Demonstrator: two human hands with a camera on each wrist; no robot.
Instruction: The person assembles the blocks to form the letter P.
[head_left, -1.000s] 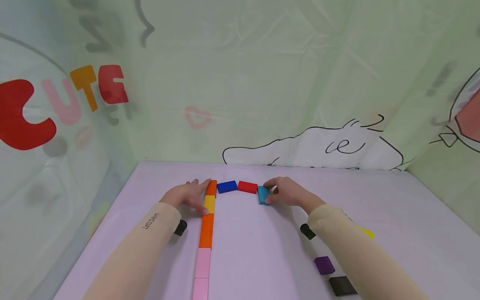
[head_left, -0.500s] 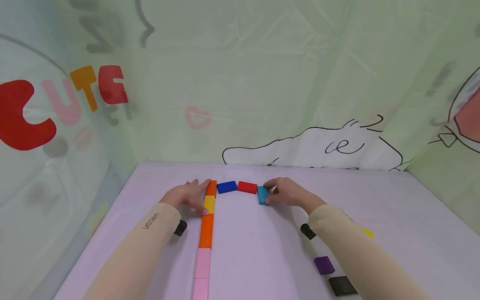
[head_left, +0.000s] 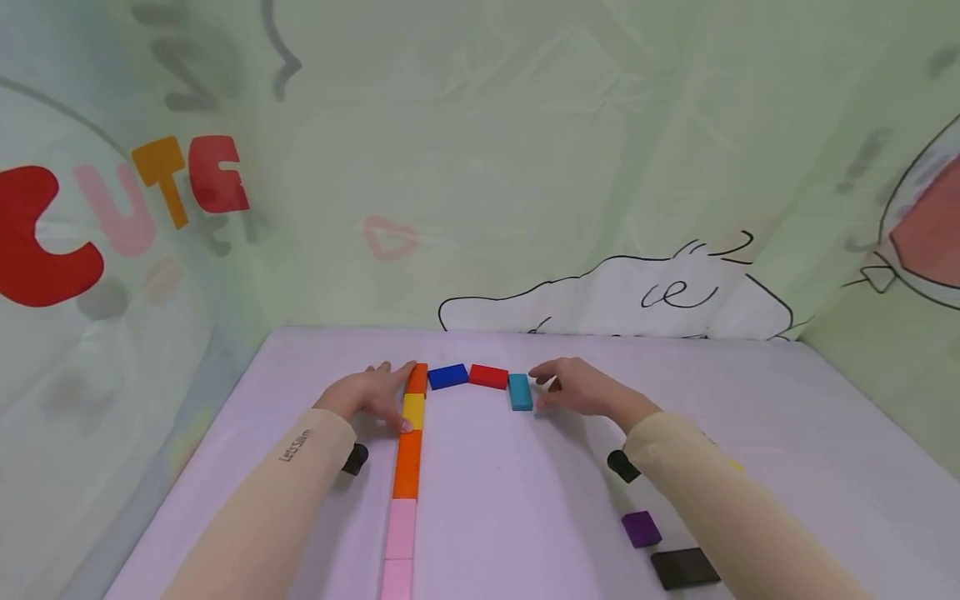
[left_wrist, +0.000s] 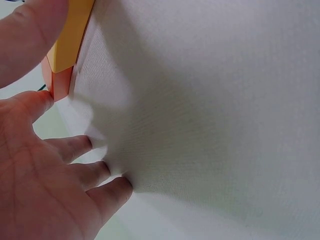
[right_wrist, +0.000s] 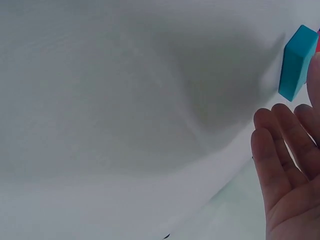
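My left hand [head_left: 369, 395] rests beside a straight line of flat blocks, its fingers spread. The index fingertip is at the top orange block [head_left: 417, 379] and the thumb at the lower end of the yellow block [head_left: 413, 410]. Below these lie a longer orange strip [head_left: 407, 464] and pink blocks [head_left: 401, 528]. From the top, a blue block [head_left: 448, 377], a red block [head_left: 488, 377] and a teal block [head_left: 521, 392] run rightward, the teal one turned downward. My right hand [head_left: 581, 388] is just right of the teal block, fingers loosely bent around nothing, with a small gap between.
A purple block [head_left: 641, 529] and a black block [head_left: 684, 568] lie at the lower right, near the right sleeve [head_left: 727, 500]. Something yellow shows partly behind that sleeve. A printed cloth wall [head_left: 480, 167] rises behind the table's far edge.
My right hand has let go of the teal block and moved slightly right, and the block stays beside the red one. The left hand keeps its place; the head view has shifted slightly.
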